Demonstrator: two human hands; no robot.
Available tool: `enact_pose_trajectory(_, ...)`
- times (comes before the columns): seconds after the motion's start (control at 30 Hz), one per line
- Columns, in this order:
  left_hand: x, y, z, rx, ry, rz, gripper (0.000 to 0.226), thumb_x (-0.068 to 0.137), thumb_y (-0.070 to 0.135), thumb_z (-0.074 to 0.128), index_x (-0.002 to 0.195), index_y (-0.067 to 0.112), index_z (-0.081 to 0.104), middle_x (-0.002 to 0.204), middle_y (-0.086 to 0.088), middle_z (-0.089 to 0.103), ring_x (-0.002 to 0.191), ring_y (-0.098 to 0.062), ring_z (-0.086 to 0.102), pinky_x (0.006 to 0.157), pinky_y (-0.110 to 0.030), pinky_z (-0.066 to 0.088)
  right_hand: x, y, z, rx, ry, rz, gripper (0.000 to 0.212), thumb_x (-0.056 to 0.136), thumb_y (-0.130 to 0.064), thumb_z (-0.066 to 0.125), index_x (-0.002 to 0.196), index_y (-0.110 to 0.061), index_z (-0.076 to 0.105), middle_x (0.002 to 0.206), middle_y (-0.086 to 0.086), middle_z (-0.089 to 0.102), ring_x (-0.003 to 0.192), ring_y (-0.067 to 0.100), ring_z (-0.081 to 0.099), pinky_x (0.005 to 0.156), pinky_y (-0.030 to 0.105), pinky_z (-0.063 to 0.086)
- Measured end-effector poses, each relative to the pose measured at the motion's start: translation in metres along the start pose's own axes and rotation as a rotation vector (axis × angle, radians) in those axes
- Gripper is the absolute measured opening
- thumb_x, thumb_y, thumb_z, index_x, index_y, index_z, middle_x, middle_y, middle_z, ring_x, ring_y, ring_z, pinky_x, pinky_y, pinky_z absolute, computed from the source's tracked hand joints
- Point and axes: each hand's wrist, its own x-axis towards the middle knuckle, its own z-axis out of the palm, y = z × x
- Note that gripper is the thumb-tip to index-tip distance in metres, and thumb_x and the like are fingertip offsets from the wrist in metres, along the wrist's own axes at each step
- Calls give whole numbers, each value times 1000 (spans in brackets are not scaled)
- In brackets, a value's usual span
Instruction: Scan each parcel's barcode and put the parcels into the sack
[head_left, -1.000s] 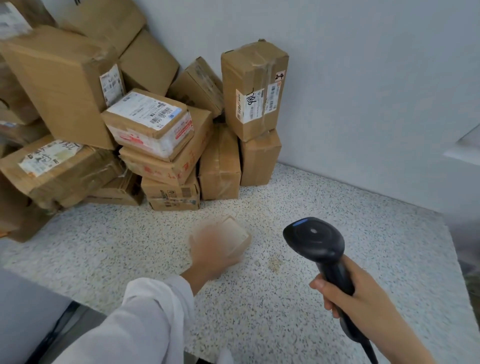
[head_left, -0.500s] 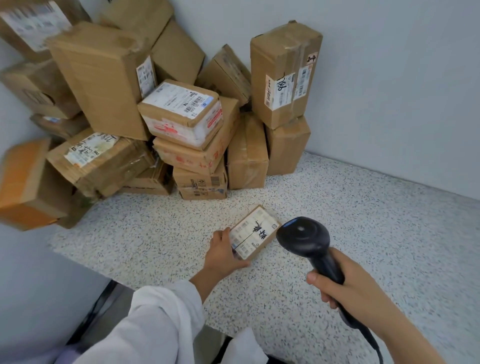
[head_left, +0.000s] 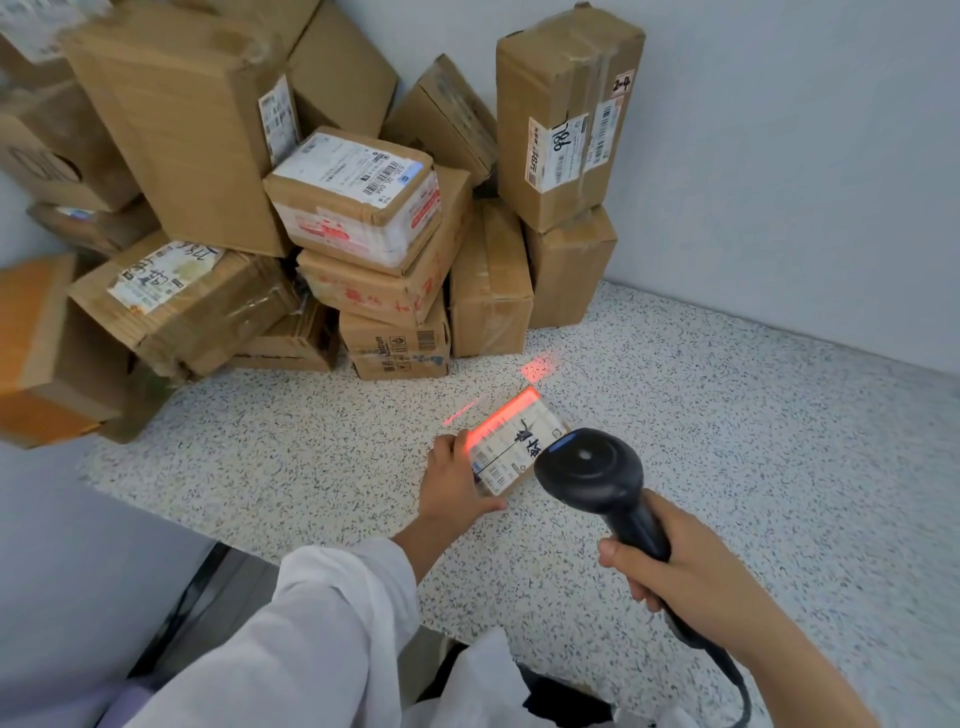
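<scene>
The right hand (head_left: 691, 566) curls round a black handheld barcode scanner (head_left: 592, 473). Just beyond, the left hand (head_left: 454, 483) grips a small labelled cardboard parcel (head_left: 514, 441), red-lit, at the middle of the speckled white counter (head_left: 727, 441). Brown cardboard boxes (head_left: 363, 208) fill its far-left corner against pale walls (head_left: 779, 156).

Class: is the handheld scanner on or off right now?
On. Red light from the scanner glows along the far edge of the small parcel and spills onto the counter beyond.
</scene>
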Motion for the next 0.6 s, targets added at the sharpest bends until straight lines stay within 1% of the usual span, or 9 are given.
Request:
enact_pose_trajectory(0.2,1,1,0,5,5,5,108,60,43,86,143,16,22,135,-7,31,125,-22,35,100,-37,43,-2,-2,3,-14,-23,12,11,85,-21,65,91,-19,56,60,-6,59,44,-1,54,51,17,45)
enact_pose_trajectory(0.43,2,0,0,25,-3,-16,114,58,47,85,145,14,19,139,-8,28,128,-23,32,101,-41,42,-1,-3,5,-28,-16,21,11,85,-21,64,92,-20,56,63,-5,60,44,-2,54,51,17,45)
enact_pose_trajectory(0.53,2,0,-1,22,-7,-16,114,58,47,85,145,14,19,139,-7,29,128,-22,32,101,-40,42,-1,-3,5,-24,-15,18,11,85,-21,64,91,-18,56,65,-3,61,44,-1,54,51,18,46)
enact_pose_trajectory(0.6,2,0,-1,21,-8,-17,114,58,47,85,145,15,19,139,-7,29,128,-22,32,102,-39,42,-1,-3,5,-28,-14,17,11,85,-21,64,91,-19,56,64,-5,60,44,-1,54,51,17,45)
